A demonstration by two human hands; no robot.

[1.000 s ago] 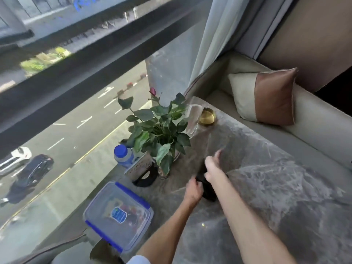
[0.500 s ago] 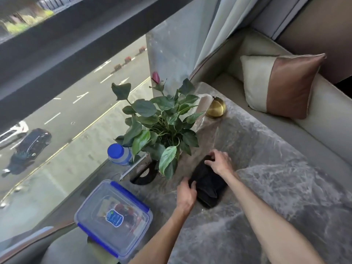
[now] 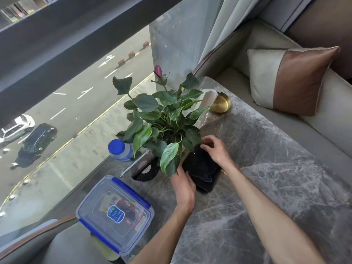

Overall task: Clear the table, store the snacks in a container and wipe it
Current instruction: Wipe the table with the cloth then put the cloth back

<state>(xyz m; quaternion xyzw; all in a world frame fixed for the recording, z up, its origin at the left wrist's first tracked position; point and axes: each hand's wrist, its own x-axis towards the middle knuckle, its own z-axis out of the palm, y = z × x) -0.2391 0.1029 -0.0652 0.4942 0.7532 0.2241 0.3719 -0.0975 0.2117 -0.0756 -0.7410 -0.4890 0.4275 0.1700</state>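
We see a folded black cloth lying on the grey marble counter, just beside the potted plant. Our left hand rests with fingers spread against the cloth's near-left edge; our right hand lies loosely curled on its far corner; neither hand is clenched. The clear snack container with its blue-clipped lid shut sits near the plant, toward us at the counter's window edge. A blue-capped bottle stands beside the plant on the window side.

Potted plant, blue-capped bottle, gold dish, cushion.
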